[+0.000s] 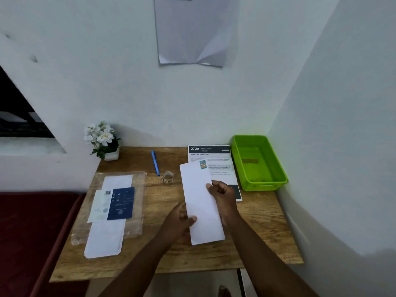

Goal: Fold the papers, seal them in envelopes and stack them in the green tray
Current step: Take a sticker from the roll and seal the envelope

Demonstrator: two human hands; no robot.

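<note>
Fingers [209,186] of both hands pinch the envelope [200,202] mid-frame, above the tabletop [257,221]. Tray [260,185] sits right, still holding 0. Loose grip could probably crumple it or pop the seal.

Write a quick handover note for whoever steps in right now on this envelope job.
Both hands hold one white envelope above the desk: left hand pinches its near left edge, right hand grips its right edge.
Green tray at back right holds no envelopes.
Printed paper lies flat, unfolded, beside the tray.
Spare envelopes lie at left.
Left: tray this one, fold and seal the rest.
</note>
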